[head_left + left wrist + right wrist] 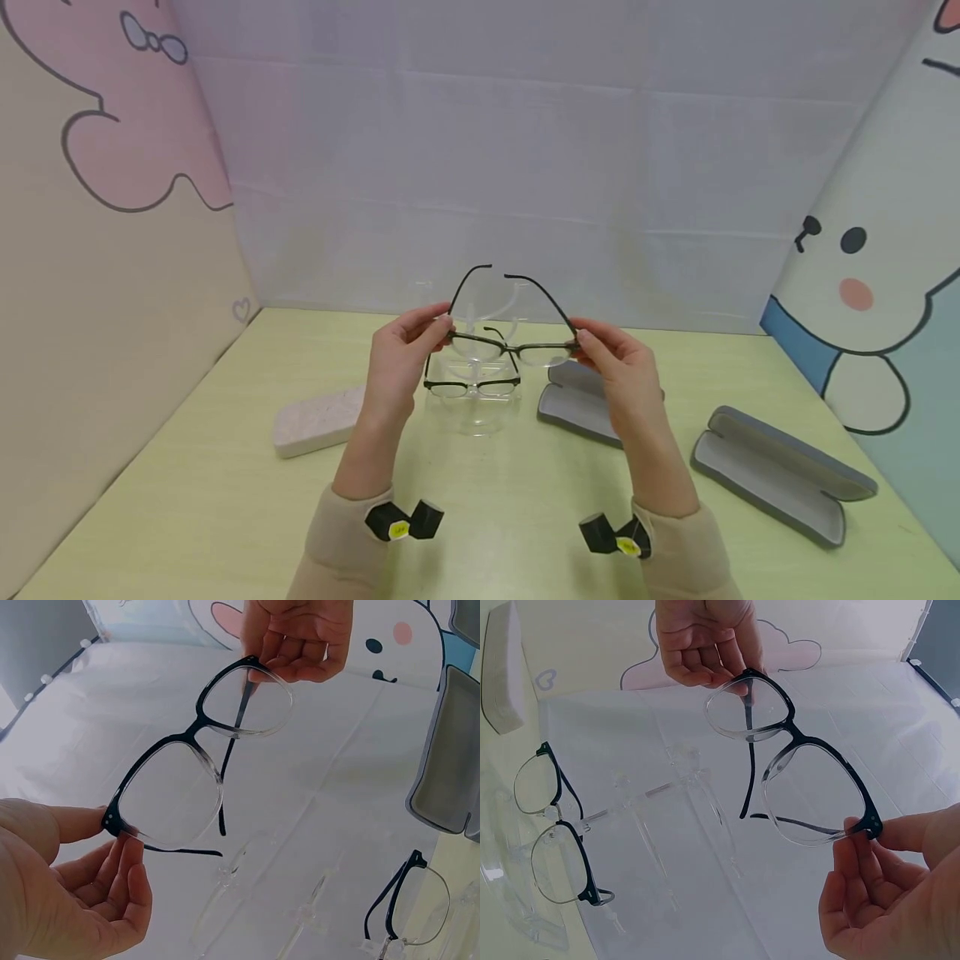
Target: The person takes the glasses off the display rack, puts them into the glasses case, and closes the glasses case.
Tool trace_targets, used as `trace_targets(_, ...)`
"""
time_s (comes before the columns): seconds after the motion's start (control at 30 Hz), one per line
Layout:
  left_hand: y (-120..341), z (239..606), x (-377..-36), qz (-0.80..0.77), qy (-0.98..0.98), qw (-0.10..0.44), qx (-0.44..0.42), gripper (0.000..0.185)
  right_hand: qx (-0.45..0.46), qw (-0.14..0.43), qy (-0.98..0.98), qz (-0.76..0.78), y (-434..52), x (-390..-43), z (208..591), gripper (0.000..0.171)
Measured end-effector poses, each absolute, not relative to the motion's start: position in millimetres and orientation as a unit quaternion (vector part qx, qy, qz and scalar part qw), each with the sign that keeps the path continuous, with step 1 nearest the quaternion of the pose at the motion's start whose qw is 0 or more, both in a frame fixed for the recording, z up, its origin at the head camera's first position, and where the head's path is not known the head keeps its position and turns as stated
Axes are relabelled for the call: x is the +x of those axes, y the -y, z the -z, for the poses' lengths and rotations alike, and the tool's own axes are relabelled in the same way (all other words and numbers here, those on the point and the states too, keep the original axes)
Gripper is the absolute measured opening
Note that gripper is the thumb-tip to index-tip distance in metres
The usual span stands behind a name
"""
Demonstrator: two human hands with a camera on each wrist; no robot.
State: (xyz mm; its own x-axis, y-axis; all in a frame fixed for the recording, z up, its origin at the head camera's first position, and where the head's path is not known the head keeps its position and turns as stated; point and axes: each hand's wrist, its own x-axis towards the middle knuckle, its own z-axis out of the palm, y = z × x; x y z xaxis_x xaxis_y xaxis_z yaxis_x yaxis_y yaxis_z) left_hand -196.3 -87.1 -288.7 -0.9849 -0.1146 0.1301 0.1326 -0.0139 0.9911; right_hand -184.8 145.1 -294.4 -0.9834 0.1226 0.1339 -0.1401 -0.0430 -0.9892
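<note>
Together, left hand (396, 360) and right hand (628, 368) are pinching eyeglasses (799, 737) at either end; a clear stand (476, 411) is bearing another pair (483, 384) toward the tabletop (510, 500) far edge.

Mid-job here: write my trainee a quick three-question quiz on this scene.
1. What holds the raised glasses, and where?
2. True or false: the white case lies open.
3. How many grey cases stand open? A) one B) two C) three

Key:
1. The left hand and right hand, one at each end of the frame.
2. False; the white case is closed.
3. B.
</note>
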Motion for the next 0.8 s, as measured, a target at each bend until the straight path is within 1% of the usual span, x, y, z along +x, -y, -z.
trace_targets(0.53,91.1,289.1,-197.4,0.676,0.733,0.056,-0.053,0.034,0.007,0.084,0.71,-0.7,-146.3,-187.2,295.3,0.031)
trace_targets(0.8,90.4,289.8,-196.7,0.665,0.742,0.051,-0.074,0.038,0.015,0.092,0.713,-0.695,-149.3,-186.4,294.4,0.028)
